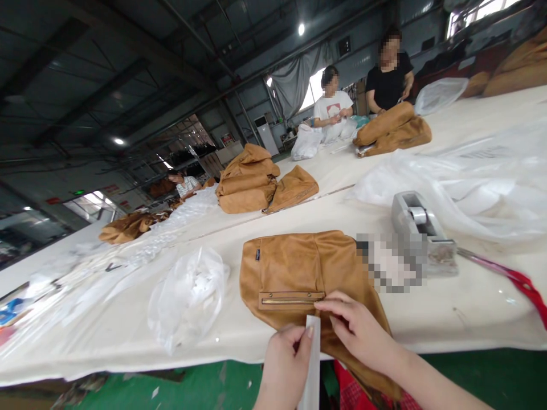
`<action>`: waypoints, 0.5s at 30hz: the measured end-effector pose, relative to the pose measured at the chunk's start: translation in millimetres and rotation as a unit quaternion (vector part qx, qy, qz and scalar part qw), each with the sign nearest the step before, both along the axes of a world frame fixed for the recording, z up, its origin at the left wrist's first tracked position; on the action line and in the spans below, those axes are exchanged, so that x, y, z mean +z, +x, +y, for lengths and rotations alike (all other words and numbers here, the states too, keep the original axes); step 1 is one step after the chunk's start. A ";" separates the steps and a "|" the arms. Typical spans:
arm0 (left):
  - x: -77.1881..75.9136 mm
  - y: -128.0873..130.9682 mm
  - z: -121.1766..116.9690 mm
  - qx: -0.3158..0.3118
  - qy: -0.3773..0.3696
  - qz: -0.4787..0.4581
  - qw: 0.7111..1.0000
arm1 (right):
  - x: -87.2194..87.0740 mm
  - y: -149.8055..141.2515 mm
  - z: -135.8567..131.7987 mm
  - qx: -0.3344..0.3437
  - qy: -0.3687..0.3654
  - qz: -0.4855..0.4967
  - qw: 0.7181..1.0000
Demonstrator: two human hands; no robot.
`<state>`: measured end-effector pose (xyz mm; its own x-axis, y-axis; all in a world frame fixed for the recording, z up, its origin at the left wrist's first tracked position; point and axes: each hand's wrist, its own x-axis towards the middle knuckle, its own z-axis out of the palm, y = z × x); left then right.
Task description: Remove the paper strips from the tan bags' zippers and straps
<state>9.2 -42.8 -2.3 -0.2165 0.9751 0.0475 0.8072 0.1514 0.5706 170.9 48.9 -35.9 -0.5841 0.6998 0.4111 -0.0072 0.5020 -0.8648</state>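
Observation:
A tan leather-look bag (290, 262) lies at the table's front edge, its lower part hanging over towards me. Across its front runs a brass zipper (286, 302) with two small studs above it; a dark label is sewn near the top left. My right hand (354, 322) reaches over the bag, its fingertips closed at the zipper's right end, on the pull, which they mostly cover. Just below the zipper, my left hand (288, 359) pinches a flat white strip (314, 353) between thumb and fingers. The strip stands upright against the bag and runs down out of view.
A tape dispenser (421, 228) and red-handled scissors (513, 276) lie on the right. Clear plastic bags (188, 296) sit left and right. More tan bags (248, 182) are piled farther back. Two people (335, 108) stand across the table; another person (186, 185) is far left.

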 end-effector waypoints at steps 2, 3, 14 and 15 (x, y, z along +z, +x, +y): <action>2.6 3.7 10.5 0.001 -0.001 0.001 1.000 | -3.8 1.9 0.1 0.015 0.005 0.011 1.000; 2.7 5.0 14.6 0.002 -0.002 0.004 1.000 | -5.8 3.0 0.1 0.018 0.006 0.014 1.000; -4.3 8.1 17.9 0.015 0.028 0.060 0.998 | -11.4 1.4 5.0 -0.024 -0.060 -0.010 0.998; -4.4 8.2 18.2 0.017 0.034 0.058 0.998 | -9.1 1.4 5.8 -0.012 -0.061 -0.019 0.998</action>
<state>17.4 -24.6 -6.7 -0.2384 0.9611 0.1397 0.8631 0.1437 0.4843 172.3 54.7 -45.0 -0.5800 0.7572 0.3004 0.0379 0.3934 -0.9186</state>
